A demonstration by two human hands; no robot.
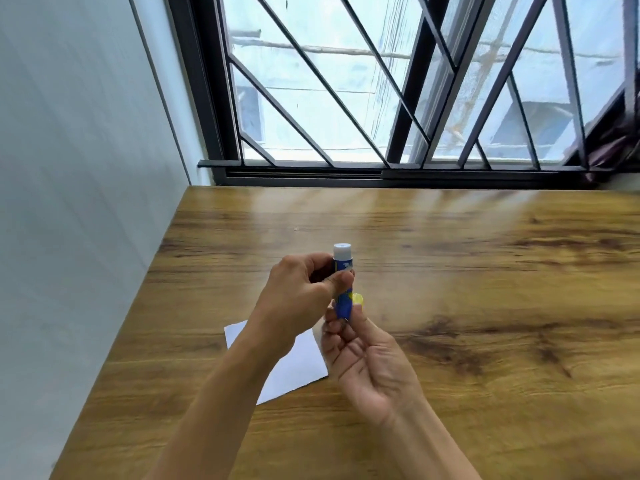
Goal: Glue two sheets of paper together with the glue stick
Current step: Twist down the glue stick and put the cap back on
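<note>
Counter [450, 271] runs wide to the right, wall [86, 202] tight on the left, paper [298, 362] lying near that side. Left hand [301, 299] fingers curl around the upright glue stick [343, 289] held above the paper; right hand [367, 362] fingertips pinch its bottom end, yellow cap [357, 299] tucked behind.

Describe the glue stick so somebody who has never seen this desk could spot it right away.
Start at the wooden table under the barred window, then find the two hands raised above its near-left part. The glue stick stands upright between them, the left hand gripping its middle and the right hand its lower end. It is a blue tube with a white tip, unlike the flat white paper below.
</note>
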